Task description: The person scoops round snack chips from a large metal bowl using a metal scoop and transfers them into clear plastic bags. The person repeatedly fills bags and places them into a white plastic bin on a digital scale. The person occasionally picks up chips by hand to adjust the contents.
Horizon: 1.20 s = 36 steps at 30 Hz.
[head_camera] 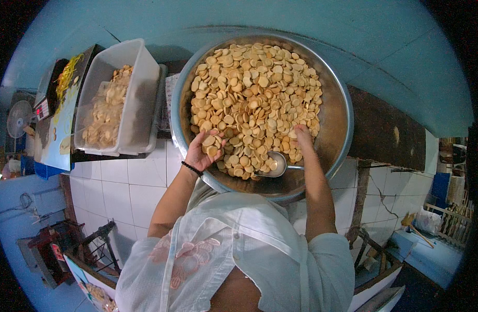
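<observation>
A wide round metal basin point(342, 128) holds a large heap of small, round, pale-brown biscuits point(258, 89). At the heap's near left edge, my left hand point(205, 150) is palm up, cupping several of the biscuits, with a dark beaded bracelet on its wrist. My right hand point(302, 137) touches the heap at its right side; its fingertips are at a biscuit, and whether they grip it is unclear. Between my hands, nearer to me, a metal scoop point(278, 164) lies in the basin with some biscuits in its bowl and its handle pointing right, under my right forearm.
Left of the basin stands a translucent plastic bin point(139, 97) with bagged biscuits. Farther left are a digital scale point(42, 110), yellow ties point(67, 76) and a light blue board point(55, 136). A dark tabletop point(383, 128) extends right; a blue wall rises behind.
</observation>
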{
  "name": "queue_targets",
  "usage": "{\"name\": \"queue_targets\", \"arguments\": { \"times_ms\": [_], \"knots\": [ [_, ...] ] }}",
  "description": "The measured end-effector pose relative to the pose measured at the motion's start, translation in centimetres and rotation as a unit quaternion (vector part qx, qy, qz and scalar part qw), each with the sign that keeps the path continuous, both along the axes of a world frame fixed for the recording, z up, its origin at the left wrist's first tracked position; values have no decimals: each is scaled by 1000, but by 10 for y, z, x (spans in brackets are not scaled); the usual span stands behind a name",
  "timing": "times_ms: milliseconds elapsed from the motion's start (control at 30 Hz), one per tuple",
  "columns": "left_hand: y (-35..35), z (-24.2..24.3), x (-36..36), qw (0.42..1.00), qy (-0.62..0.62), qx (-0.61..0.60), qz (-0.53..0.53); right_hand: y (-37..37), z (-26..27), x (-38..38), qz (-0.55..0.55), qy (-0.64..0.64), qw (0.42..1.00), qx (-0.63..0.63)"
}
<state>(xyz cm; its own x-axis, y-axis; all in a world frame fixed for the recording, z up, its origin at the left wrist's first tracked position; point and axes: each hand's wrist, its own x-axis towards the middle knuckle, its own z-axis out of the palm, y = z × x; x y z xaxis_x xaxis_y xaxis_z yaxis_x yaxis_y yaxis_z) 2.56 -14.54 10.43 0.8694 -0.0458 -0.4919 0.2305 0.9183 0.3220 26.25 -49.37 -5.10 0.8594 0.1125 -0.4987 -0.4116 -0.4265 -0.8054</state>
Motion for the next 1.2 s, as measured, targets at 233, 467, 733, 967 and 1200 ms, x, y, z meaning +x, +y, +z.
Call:
{"name": "queue_targets", "arguments": {
  "times_ms": [233, 467, 733, 967, 1200],
  "knots": [
    [1, 0, 0, 1000, -2, -8, 0, 45, 31, -39, 75, -245, 946, -198],
    [0, 1, 0, 1000, 2, -9, 1, 49, 55, -49, -5, -193, 980, -53],
    [0, 4, 0, 1000, -3, -5, 0, 30, 60, -44, -47, -56, 997, -10],
    [0, 3, 0, 1000, 1, -12, 2, 8, 73, -41, -172, 87, 954, 230],
    [2, 0, 0, 999, -22, -25, -8, 0, 87, -43, -151, 111, 924, 334]
  ]
}}
